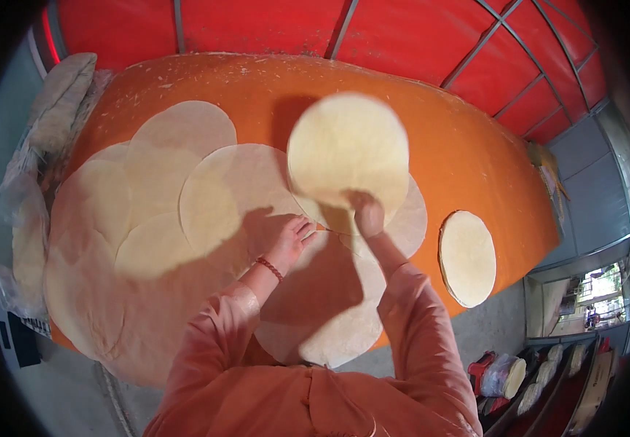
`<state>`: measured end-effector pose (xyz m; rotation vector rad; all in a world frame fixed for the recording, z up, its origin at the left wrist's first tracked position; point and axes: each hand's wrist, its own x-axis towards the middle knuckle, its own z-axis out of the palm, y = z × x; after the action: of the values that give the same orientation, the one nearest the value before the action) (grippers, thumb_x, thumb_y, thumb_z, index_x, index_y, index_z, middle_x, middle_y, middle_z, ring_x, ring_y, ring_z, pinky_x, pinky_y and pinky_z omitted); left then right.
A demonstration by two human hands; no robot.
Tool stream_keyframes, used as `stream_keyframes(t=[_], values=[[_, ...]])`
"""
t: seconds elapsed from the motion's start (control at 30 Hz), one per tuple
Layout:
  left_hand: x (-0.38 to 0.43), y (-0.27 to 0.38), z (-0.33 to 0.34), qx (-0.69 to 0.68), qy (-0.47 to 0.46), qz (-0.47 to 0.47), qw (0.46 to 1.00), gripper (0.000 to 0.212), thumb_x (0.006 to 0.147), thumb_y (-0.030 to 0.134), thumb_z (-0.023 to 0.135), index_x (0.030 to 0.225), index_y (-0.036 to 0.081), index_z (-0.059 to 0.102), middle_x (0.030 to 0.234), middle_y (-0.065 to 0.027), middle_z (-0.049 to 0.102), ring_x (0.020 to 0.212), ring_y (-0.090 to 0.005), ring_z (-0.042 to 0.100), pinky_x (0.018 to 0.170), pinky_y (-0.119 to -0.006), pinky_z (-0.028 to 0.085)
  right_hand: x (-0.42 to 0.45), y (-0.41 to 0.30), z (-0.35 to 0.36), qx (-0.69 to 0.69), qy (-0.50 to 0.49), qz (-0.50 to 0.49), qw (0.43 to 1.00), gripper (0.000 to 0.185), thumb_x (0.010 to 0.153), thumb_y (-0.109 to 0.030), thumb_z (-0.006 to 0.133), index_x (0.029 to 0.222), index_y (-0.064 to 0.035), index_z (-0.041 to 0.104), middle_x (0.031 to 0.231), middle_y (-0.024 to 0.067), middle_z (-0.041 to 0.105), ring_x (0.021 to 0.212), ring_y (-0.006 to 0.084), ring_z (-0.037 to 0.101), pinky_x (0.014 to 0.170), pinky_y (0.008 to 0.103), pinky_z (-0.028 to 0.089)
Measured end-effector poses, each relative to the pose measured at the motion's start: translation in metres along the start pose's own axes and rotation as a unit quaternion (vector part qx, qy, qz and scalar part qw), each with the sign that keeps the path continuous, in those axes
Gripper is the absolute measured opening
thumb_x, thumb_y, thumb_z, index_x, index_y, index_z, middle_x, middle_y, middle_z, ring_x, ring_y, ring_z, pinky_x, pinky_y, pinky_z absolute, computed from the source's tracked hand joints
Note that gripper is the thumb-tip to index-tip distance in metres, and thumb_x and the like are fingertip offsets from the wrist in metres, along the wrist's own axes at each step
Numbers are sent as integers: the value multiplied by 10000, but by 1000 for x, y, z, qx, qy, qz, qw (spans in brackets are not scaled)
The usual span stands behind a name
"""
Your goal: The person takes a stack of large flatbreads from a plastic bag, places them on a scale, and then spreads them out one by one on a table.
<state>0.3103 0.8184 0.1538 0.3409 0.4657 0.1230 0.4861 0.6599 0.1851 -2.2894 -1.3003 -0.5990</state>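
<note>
Raised above the table, a round thin flatbread sheet (348,145) is gripped at its near edge by my right hand (368,213); motion blurs its rim. My left hand (295,237), with a red beaded bracelet at the wrist, rests over or just above the spread sheets, fingers apart and holding nothing. Overlapping round sheets (151,185) cover the left and middle of the orange table (446,153). Another sheet (342,338) lies close to my body. To the right is a small stack of round sheets (468,258).
Folded cloth (64,98) and a clear plastic bag (25,251) line the left edge. Red panels with metal bars (260,27) rise behind the table. At the lower right, a plastic-wrapped stack of rounds (506,376) stands beside racks with pale bundles (547,371).
</note>
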Motion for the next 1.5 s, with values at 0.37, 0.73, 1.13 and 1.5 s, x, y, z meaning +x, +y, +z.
stream_keyframes(t=[0.37,0.73,1.13,1.5], values=[[22,18,-7,66,49,9,997,213,892,213,548,1010,39,513,1051,-91,554,1026,-232,527,954,-387,451,5,-51,-9,28,-128,50,990,342,657,-142,678,993,-96,632,1094,90,605,1016,291,573,802,396,482],[22,17,5,105,95,10,990,245,872,171,567,1042,5,507,1070,-119,540,1072,-278,530,967,-389,438,40,-17,-47,-37,1,15,999,278,732,20,489,934,-4,678,860,144,656,723,279,637,635,359,517],[31,13,19,79,96,26,992,145,831,186,599,910,87,527,898,-42,542,854,-164,526,815,-325,472,-9,-45,-24,25,-71,83,994,424,634,-217,702,1040,-122,628,1103,46,605,1017,260,560,846,394,434],[35,23,32,179,183,2,967,193,807,248,628,923,113,551,910,-22,527,847,-161,490,807,-353,441,-18,-48,-7,24,-69,98,993,511,629,-280,748,1091,-109,613,1144,48,578,1053,261,533,845,429,418]])
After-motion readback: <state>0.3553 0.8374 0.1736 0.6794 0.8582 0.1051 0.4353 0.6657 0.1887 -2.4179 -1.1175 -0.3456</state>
